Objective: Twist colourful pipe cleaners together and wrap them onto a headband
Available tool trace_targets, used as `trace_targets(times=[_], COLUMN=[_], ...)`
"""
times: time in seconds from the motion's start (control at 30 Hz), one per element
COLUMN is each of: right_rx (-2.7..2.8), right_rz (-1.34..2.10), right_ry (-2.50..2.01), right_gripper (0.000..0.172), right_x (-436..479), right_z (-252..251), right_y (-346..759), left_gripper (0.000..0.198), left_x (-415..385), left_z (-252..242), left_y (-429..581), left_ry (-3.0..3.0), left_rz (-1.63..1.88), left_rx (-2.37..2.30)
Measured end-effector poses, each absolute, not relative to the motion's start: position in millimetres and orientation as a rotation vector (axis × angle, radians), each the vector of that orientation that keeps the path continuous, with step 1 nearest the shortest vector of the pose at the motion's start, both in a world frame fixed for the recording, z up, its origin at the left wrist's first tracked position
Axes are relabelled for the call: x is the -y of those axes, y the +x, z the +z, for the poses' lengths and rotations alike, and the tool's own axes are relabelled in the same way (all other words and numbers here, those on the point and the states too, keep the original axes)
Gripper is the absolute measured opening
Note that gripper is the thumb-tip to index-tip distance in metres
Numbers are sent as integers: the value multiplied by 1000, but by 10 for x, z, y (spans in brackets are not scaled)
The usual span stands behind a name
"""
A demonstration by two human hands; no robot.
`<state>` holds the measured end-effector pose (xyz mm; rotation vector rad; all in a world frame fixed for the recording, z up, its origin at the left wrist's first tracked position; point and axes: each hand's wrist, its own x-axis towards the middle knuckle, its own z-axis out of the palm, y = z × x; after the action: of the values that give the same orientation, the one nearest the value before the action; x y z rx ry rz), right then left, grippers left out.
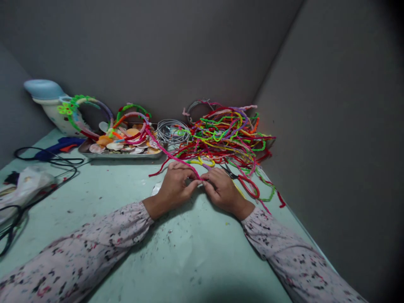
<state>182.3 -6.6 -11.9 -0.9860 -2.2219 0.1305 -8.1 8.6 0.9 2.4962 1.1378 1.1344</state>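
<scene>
Between my two hands runs a bright pink pipe cleaner (172, 156), its far end slanting up to the left toward the tray. My left hand (179, 185) pinches it with thumb and forefinger near its lower end. The fingertips of my right hand (222, 189) close on that same end, thumb almost meeting the left thumb. What lies right between the fingertips is partly hidden. Scissors with red handles (249, 185) rest just beyond my right hand, blades pointing left. Yellow and purple pipe cleaner pieces (202, 161) lie behind my fingers.
At the back right is a tangled heap of coloured pipe cleaners (227, 130). Beside it sits a coil of grey wire (173, 131). A metal tray (126, 156) holds fabric discs and decorated hoops. A bottle-like container (52, 105), black cord (67, 162) and plastic bag (31, 183) occupy the left.
</scene>
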Motion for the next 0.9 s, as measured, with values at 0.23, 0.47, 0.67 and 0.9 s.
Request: trace_targets(times=[0.23,0.47,0.67,0.9], right_rx=[2237,2192,2208,2230], right_rz=[137,136,143,134], right_ry=[-989,-1012,-1013,-1035], right_gripper=[15,15,11,12], right_x=[70,86,77,65], right_z=[-129,-109,-96,-115], right_y=[1824,1813,1808,1807], left_gripper=[15,15,16,15], left_x=[-86,-88,-77,-69], left_z=[22,31,58,57], left_y=[-77,-79,-85,-88], left_ry=[2500,2487,2488,2468], left_rz=[1090,1071,999,995], left_rx=[-1126,-1133,-1176,-1186])
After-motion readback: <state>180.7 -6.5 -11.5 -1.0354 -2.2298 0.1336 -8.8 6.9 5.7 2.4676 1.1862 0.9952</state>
